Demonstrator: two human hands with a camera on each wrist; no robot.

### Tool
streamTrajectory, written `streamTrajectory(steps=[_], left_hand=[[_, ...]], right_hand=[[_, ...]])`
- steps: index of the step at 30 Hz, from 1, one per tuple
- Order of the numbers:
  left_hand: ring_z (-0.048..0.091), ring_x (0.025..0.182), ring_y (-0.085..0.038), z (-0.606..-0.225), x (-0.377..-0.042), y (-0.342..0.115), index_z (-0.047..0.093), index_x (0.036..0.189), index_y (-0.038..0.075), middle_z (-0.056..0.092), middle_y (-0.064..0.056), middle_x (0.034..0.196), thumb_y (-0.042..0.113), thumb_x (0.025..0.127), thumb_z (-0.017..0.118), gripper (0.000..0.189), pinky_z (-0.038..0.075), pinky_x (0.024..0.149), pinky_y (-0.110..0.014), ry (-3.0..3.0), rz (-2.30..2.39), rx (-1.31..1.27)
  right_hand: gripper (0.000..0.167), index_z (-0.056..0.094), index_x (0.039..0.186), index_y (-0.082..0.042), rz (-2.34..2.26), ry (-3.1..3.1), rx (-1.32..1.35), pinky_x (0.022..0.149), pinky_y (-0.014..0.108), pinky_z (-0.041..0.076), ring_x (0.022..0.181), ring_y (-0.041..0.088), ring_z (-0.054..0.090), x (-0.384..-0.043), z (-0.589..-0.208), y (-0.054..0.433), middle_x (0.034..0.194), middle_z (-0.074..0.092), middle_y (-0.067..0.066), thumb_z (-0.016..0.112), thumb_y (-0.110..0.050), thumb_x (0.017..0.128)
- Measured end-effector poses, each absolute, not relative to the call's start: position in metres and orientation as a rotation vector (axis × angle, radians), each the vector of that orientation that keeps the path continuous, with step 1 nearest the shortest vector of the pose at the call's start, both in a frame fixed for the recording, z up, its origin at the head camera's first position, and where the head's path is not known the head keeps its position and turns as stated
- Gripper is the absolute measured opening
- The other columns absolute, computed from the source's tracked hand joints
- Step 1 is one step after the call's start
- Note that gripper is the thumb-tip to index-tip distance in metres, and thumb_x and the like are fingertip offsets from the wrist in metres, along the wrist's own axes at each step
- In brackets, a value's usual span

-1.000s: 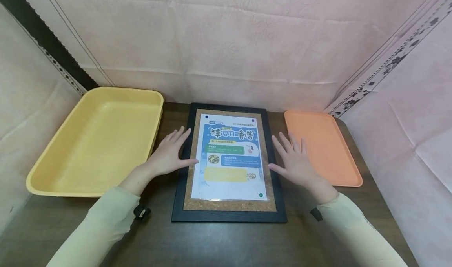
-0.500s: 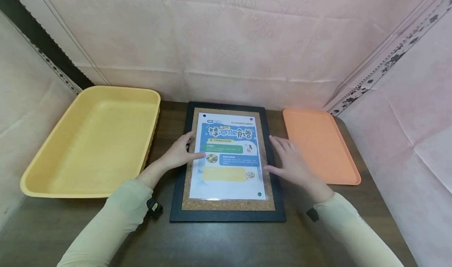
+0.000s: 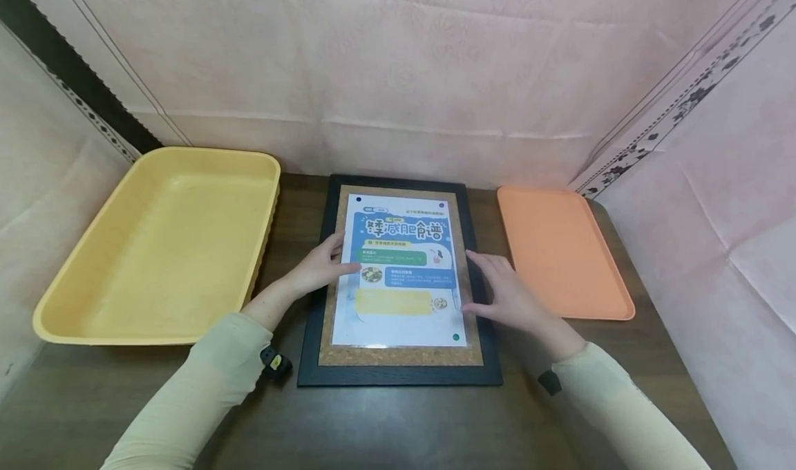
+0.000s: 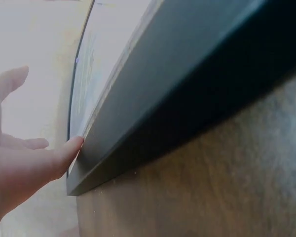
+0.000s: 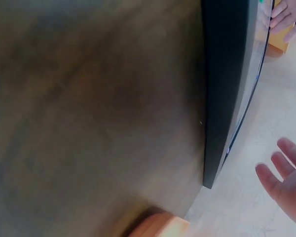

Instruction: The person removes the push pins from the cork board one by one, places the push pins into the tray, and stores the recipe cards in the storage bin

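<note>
A black-framed corkboard (image 3: 401,376) lies flat in the middle of the table. A printed poster (image 3: 398,325) in a glossy sheet is on its cork, with a dark blue pin (image 3: 358,199), a purple pin (image 3: 442,205) and a green pin (image 3: 456,337) at corners. Over the board's left side is my left hand (image 3: 316,269), thumb reaching above the poster's edge. In the left wrist view one fingertip (image 4: 75,146) meets or overlaps the frame's edge. My right hand (image 3: 510,292) hovers at the right side, fingers loosely bent; the right wrist view shows it apart from the frame. Neither holds anything.
A deep yellow tray (image 3: 155,339) stands on the left. To the right lies a shallow orange tray (image 3: 566,249). Pale cloth (image 3: 404,62) walls in the back and both sides of the brown table (image 3: 398,428).
My left hand has come in rightward over the board's edge, its fingers drawing together. My right hand's spread fingers have closed up and bent, shifting slightly left. The board has stayed in place.
</note>
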State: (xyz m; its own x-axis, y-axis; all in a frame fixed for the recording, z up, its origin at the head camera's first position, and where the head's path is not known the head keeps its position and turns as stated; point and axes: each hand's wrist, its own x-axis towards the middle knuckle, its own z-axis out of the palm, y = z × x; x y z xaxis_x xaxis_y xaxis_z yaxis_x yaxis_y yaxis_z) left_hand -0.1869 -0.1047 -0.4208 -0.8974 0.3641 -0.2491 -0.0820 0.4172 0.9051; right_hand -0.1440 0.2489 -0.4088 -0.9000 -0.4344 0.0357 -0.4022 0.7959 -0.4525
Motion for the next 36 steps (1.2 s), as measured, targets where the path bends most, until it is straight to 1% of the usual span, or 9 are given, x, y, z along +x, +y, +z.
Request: streamTrajectory(steps=[2,8,13,18,20,24,29,32,36], left_hand=[[0.031,0.137,-0.036,-0.421,-0.187,-0.105,0.012,0.148,0.003,0.029,-0.02,0.149,0.019,0.092,0.058,0.074,0.032,0.111,-0.051,2.246,1.526,0.186],[0.032,0.138,-0.033,-0.423,-0.193,-0.111,0.016,0.148,0.001,0.026,-0.018,0.152,0.018,0.095,0.048,0.063,0.03,0.112,-0.047,2.139,1.62,0.004],[0.041,0.131,-0.032,-0.423,-0.201,-0.116,0.024,0.145,-0.001,0.035,-0.02,0.147,0.016,0.098,0.041,0.053,0.036,0.11,-0.043,2.046,1.634,-0.111],[0.053,0.114,-0.031,-0.423,-0.203,-0.115,0.042,0.137,-0.003,0.048,-0.022,0.135,0.016,0.098,0.044,0.043,0.046,0.102,-0.039,2.192,1.428,-0.166],[0.057,0.108,-0.03,-0.424,-0.203,-0.112,0.045,0.134,-0.004,0.051,-0.023,0.131,0.015,0.097,0.046,0.041,0.049,0.097,-0.039,2.266,1.372,-0.147],[0.062,0.099,-0.029,-0.426,-0.201,-0.107,0.045,0.134,-0.003,0.054,-0.023,0.124,0.012,0.095,0.049,0.042,0.054,0.09,-0.038,2.361,1.328,-0.155],[0.062,0.096,-0.028,-0.422,-0.196,-0.099,0.045,0.133,-0.003,0.056,-0.021,0.117,0.008,0.092,0.053,0.043,0.055,0.086,-0.036,2.431,1.312,-0.189],[0.062,0.096,-0.028,-0.421,-0.194,-0.095,0.045,0.134,-0.002,0.056,-0.02,0.117,0.006,0.092,0.054,0.044,0.056,0.084,-0.036,2.461,1.315,-0.19],[0.063,0.098,-0.029,-0.422,-0.192,-0.095,0.045,0.134,-0.001,0.055,-0.02,0.12,0.006,0.092,0.054,0.044,0.056,0.084,-0.036,2.467,1.345,-0.192]], right_hand=[[0.095,0.03,0.146,-0.015,-0.75,2.864,-0.689,0.102,0.052,0.042,0.133,0.027,0.034,-0.142,-0.411,0.248,0.146,0.038,0.007,0.079,-0.044,0.069],[0.091,0.035,0.143,-0.012,-0.783,2.818,-0.723,0.101,0.051,0.043,0.129,0.025,0.039,-0.139,-0.416,0.247,0.143,0.043,0.005,0.079,-0.043,0.069],[0.09,0.036,0.142,-0.013,-0.782,2.818,-0.717,0.101,0.051,0.043,0.129,0.026,0.039,-0.139,-0.417,0.246,0.142,0.044,0.006,0.079,-0.043,0.07],[0.085,0.038,0.141,-0.014,-0.753,2.817,-0.721,0.1,0.05,0.044,0.128,0.026,0.04,-0.139,-0.417,0.245,0.141,0.046,0.006,0.078,-0.043,0.071],[0.083,0.041,0.14,-0.014,-0.747,2.822,-0.725,0.1,0.049,0.045,0.127,0.025,0.041,-0.139,-0.418,0.245,0.139,0.047,0.006,0.077,-0.043,0.072],[0.075,0.047,0.135,-0.014,-0.743,2.832,-0.754,0.098,0.048,0.046,0.123,0.023,0.043,-0.141,-0.42,0.244,0.134,0.051,0.006,0.077,-0.043,0.073],[0.065,0.055,0.128,-0.014,-0.758,2.814,-0.772,0.094,0.042,0.049,0.116,0.019,0.047,-0.141,-0.422,0.244,0.128,0.055,0.004,0.078,-0.04,0.072],[0.062,0.058,0.124,-0.016,-0.751,2.781,-0.768,0.088,0.035,0.051,0.109,0.015,0.049,-0.14,-0.424,0.243,0.124,0.057,0.001,0.078,-0.042,0.072],[0.059,0.061,0.121,-0.019,-0.722,2.732,-0.767,0.074,0.024,0.049,0.094,0.01,0.05,-0.138,-0.427,0.24,0.113,0.059,-0.003,0.077,-0.047,0.071]])
